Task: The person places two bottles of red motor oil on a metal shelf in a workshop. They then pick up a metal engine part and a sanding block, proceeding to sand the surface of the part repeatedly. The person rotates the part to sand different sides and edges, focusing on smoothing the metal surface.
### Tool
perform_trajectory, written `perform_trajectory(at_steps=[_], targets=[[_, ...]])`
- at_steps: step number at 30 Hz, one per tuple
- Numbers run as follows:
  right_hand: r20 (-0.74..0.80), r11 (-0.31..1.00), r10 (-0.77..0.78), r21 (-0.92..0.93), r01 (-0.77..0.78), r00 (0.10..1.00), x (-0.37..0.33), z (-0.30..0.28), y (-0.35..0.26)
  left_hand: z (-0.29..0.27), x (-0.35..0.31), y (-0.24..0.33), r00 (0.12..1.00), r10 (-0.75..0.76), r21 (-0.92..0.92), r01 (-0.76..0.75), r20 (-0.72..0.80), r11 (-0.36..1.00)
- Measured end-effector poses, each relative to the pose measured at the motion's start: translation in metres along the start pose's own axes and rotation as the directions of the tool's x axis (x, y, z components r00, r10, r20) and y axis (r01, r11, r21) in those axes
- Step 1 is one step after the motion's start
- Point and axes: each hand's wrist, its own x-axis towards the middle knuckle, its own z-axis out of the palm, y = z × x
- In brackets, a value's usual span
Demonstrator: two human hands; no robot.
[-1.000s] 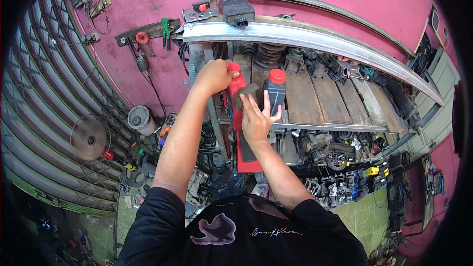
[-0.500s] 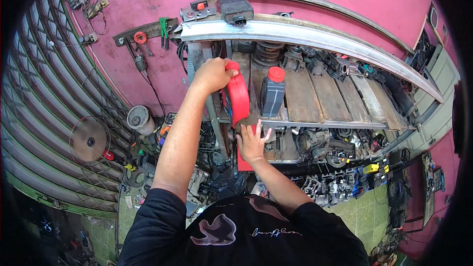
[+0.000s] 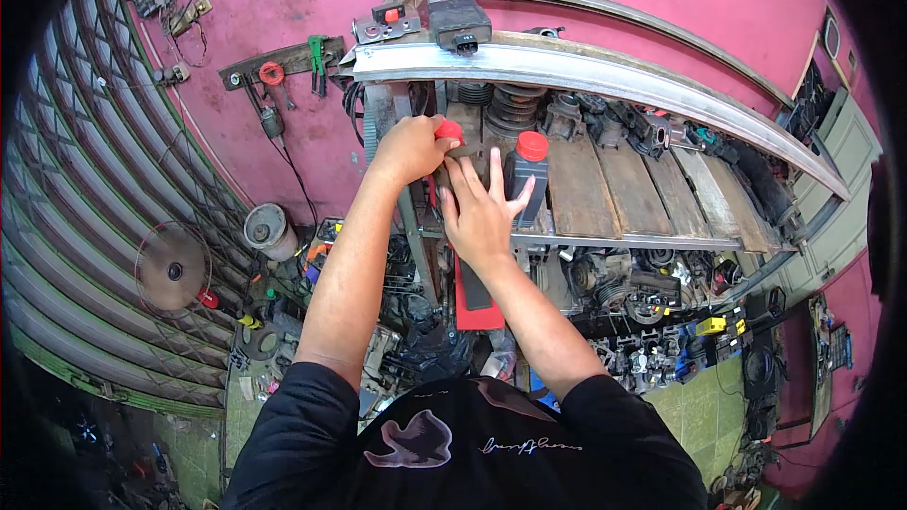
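Observation:
My left hand is closed around the top of a red container, at the left end of the wooden shelf. Most of the container is hidden behind my right hand, whose fingers are stretched out and spread. A brownish, cloth-like piece shows at those fingertips, close to my left hand; its kind is unclear. Just right of my fingers a dark bottle with a red cap stands upright. Below my right wrist is a red piece with a dark panel; whether it joins the container I cannot tell.
A metal rail crosses above the wooden planks, with a black box on it. Greasy machine parts fill the lower shelf. A fan and a bucket stand left, by a folding metal gate.
My right hand has moved up and away from me, and the brownish piece with it. It now covers most of the red container. My left hand keeps its grip at the top.

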Motion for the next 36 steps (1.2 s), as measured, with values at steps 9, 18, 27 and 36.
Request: perform_trajectory(at_steps=[9, 18, 27, 36], targets=[[0.226, 0.982, 0.179, -0.096, -0.162, 0.957, -0.125, 0.099, 0.027, -0.002, 0.0, 0.0, 1.0, 0.015, 0.004, -0.015, 0.014, 1.0], [0.227, 0.993, 0.02, -0.119, 0.007, 0.974, -0.161, 0.114, 0.055, -0.002, -0.002, 0.007, 0.998, -0.053, 0.021, 0.053, 0.028, 0.998], [0.049, 0.996, 0.081, -0.045, -0.079, 0.995, -0.058, 0.04, 0.005, 0.005, -0.005, 0.002, 0.999, -0.042, -0.005, 0.042, -0.007, 0.999], [0.158, 0.993, 0.095, -0.082, -0.083, 0.983, -0.106, 0.079, 0.015, 0.0, -0.003, 0.002, 1.0, -0.016, -0.017, 0.016, 0.008, 1.0]])
